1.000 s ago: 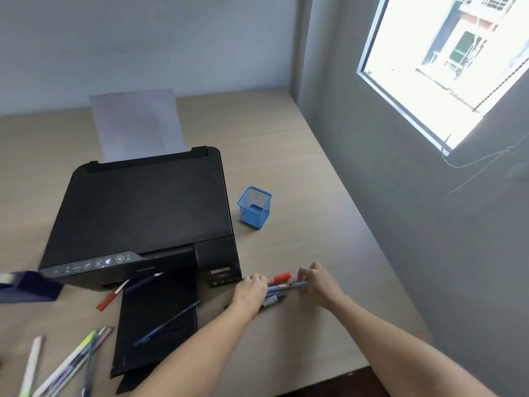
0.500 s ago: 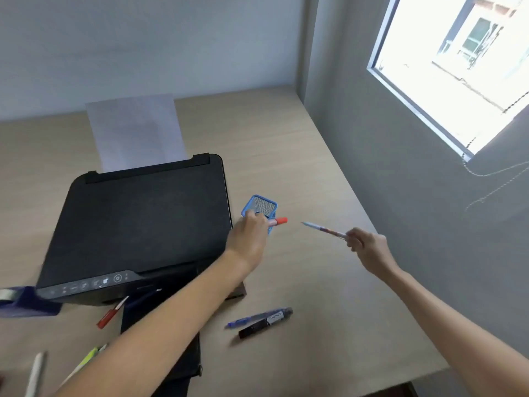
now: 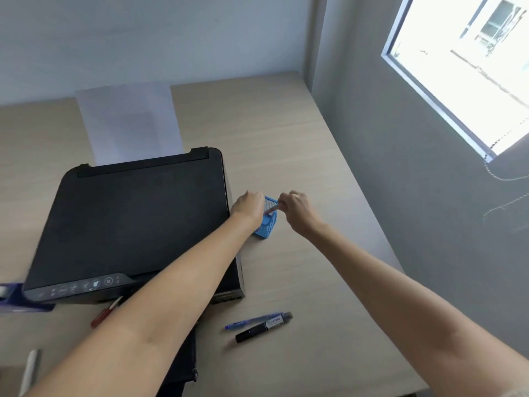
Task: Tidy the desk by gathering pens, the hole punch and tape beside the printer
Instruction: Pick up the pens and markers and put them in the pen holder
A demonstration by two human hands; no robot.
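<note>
A blue mesh pen cup [image 3: 268, 228] stands on the desk just right of the black printer [image 3: 137, 224]. My right hand [image 3: 297, 209] pinches a thin pen [image 3: 273, 209] whose tip points down into the cup's mouth. My left hand [image 3: 248, 207] is curled at the cup's left rim; its fingers are hidden, so whatever it holds is out of sight. On the desk nearer to me lie a blue pen [image 3: 252, 320] and a black marker [image 3: 262, 328], side by side.
A red pen [image 3: 103, 313] lies by the printer's front, and a white pen [image 3: 30, 371] at the lower left. A dark blue object [image 3: 13, 298] sits at the left edge. The printer's output tray [image 3: 184, 365] sticks out toward me. The grey wall borders the desk on the right.
Both hands rose from the pens near the front edge to the blue cup. The right hand brought its pen over the cup's mouth. The orange-capped pen in the left hand is no longer visible.
</note>
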